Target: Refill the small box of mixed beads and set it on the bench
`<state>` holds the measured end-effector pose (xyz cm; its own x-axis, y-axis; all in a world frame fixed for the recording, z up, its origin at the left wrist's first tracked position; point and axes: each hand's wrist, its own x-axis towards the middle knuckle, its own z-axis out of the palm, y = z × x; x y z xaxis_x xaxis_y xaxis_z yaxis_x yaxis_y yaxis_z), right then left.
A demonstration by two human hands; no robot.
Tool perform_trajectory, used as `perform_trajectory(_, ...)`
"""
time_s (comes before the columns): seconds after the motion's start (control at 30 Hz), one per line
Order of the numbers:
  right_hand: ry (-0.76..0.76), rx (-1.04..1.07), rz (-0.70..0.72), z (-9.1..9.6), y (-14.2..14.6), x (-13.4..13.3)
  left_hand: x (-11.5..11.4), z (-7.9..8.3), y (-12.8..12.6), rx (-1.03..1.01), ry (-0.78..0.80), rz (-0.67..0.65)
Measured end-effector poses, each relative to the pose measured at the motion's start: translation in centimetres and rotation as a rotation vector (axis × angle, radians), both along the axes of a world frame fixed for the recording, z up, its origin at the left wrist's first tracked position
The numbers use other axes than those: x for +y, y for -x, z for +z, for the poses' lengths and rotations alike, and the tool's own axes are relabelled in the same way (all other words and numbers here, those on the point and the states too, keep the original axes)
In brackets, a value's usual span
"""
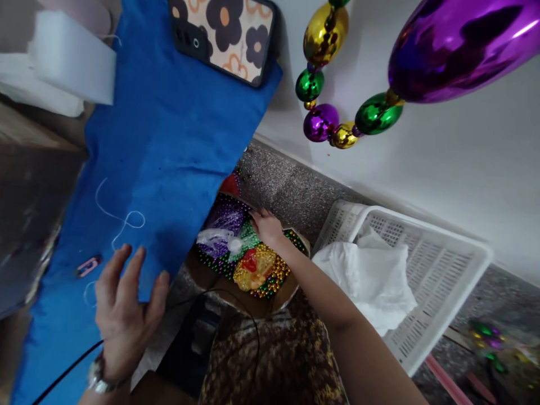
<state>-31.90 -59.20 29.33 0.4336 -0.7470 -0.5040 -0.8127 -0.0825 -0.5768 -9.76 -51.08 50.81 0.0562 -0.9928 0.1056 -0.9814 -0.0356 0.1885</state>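
Reaching down at the centre of the frame, the right hand (266, 228) had its fingers curled into a cardboard box of green, purple and gold bead strands (248, 256); whether it gripped any I cannot tell. The strands looked light, slippery and tangle-prone, best gathered in a bunch. The left hand (126, 306) lay flat, fingers spread, on the blue felt cloth (164, 146) at lower left, holding nothing

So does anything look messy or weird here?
A loose white thread squiggles across the blue cloth near the left hand. A phone sits at the cloth's far end. The right hand touches bagged beads.
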Motion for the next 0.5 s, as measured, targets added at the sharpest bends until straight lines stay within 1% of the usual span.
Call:
perform_trajectory(0.07,0.024,0.019,0.02,-0.8,-0.4,-1.1,0.2,-0.6,-0.4,-0.055,-0.112,-0.053)
perform_trajectory(0.1,0.028,0.023,0.03,-1.3,-0.6,-1.5,0.3,-1.1,-0.7,-0.064,-0.129,-0.064)
perform_trajectory(0.17,0.026,0.018,0.05,-2.3,-1.2,-2.0,0.6,-2.1,-1.3,-0.097,-0.12,-0.081)
perform_trajectory(0.27,0.02,0.014,0.056,-3.6,-2.1,-1.8,0.8,-3.5,-1.7,-0.163,-0.075,-0.099)
perform_trajectory(0.4,0.04,-0.001,0.05,-4.1,-2.2,-1.3,0.9,-4.6,-1.2,-0.226,-0.056,-0.108)
perform_trajectory(0.5,-0.019,-0.013,0.07,-4.4,-1.9,-2.8,1.0,-5.0,-0.7,-0.222,-0.074,-0.074)
